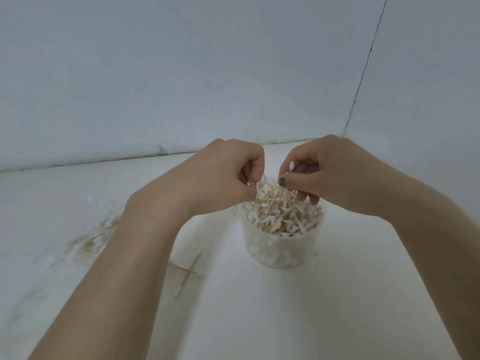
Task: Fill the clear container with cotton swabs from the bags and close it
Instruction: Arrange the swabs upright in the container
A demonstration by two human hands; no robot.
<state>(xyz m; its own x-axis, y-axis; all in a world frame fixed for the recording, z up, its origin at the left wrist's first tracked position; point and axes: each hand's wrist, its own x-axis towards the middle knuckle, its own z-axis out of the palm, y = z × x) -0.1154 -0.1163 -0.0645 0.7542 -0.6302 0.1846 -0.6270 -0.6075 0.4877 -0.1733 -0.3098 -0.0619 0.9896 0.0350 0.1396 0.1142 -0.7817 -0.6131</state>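
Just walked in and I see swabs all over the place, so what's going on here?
A person is filling a clear round plastic container with wooden-stick cotton swabs. It is heaped above the rim and has no lid on. Both hands work over it: the left hand and the right hand each pinch swabs at the top of the heap. Two loose swabs lie crossed on the white table, beside a blurred clear bag of swabs.

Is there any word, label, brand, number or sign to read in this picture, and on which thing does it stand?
None can be read.
The container shows no label.
The bag on the left is blurred; no print shows on it.
The swabs carry no text.
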